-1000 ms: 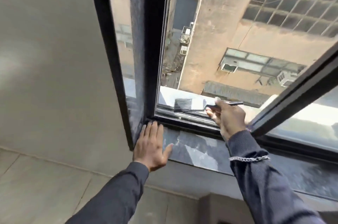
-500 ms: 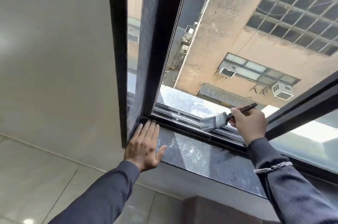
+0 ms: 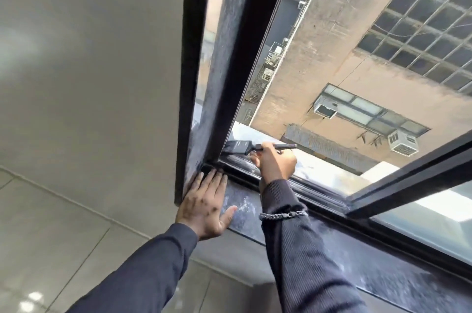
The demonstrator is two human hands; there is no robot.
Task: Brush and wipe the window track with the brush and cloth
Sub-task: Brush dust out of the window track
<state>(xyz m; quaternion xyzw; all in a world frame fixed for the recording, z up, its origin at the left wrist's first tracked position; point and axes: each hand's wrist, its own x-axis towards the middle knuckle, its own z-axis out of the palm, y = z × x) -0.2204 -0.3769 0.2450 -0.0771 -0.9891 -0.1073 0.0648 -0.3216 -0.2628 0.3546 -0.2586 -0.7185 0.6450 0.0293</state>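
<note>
My right hand (image 3: 277, 163) grips the thin handle of a flat black brush (image 3: 237, 147). Its bristles touch the window track (image 3: 316, 191) at the track's left end, right against the upright black frame (image 3: 237, 62). My left hand (image 3: 205, 206) lies flat with fingers spread on the dusty dark sill (image 3: 245, 210), fingertips at the corner where sill and frame meet. The track is a black metal channel running from that corner down to the right. No cloth is in view.
A sliding window sash (image 3: 413, 177) stands open at the right, crossing the track. A pale wall (image 3: 89, 70) fills the left. Outside and far below are a tan building (image 3: 332, 57) and air-conditioning units. A tiled floor (image 3: 51, 249) shows at lower left.
The brush has swept left along the track, from near its middle to the corner by the upright frame. My left hand has stayed flat on the sill.
</note>
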